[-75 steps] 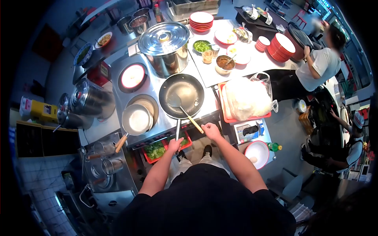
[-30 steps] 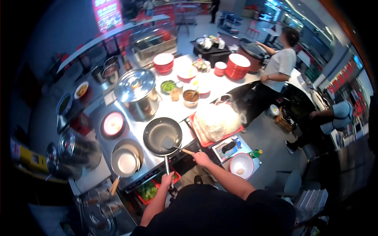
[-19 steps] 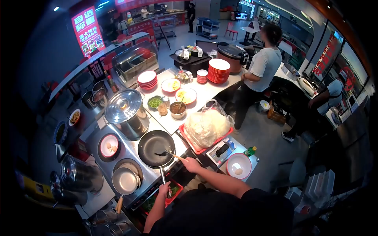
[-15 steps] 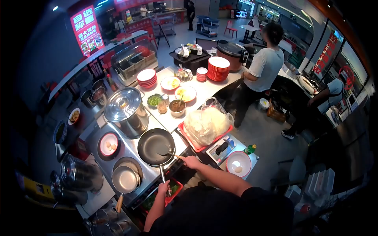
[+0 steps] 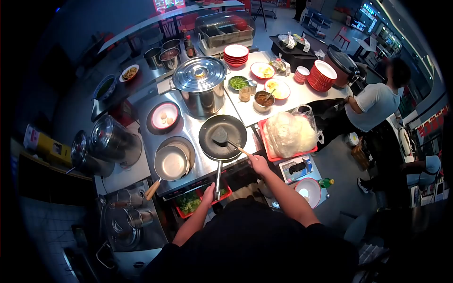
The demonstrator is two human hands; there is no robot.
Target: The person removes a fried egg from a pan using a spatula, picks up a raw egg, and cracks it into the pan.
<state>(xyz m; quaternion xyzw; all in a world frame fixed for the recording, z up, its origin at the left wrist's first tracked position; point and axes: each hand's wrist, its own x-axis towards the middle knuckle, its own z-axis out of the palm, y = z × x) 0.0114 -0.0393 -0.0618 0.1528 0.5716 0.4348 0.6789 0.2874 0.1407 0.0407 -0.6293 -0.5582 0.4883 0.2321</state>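
A black frying pan (image 5: pixel 236 125) sits on the steel stove top, its metal handle pointing toward me. My left hand (image 5: pixel 208 193) is closed at the end of that handle, fingers partly hidden. In my right hand (image 5: pixel 258 165) is the wooden handle of a spatula (image 5: pixel 241 150). Its dark head lies inside the pan, near the middle. No food shows in the pan. Left of it rests a small saucepan (image 5: pixel 171 162) with a wooden handle. A white bowl with a red rim (image 5: pixel 164 107) holds eggs behind the saucepan.
A tall lidded stockpot (image 5: pixel 200 96) stands behind the pan. To the right, a red tray (image 5: pixel 271 153) carries a bulging plastic bag (image 5: pixel 290 132). Beyond are a sauce pot (image 5: pixel 263 106), bowls of food and stacked plates (image 5: pixel 322 78). Another person (image 5: pixel 375 106) stands at right.
My view has turned to the right, so the counter appears shifted. The spatula head has moved from the pan's right side toward its middle. Both hands keep their places at the handles.
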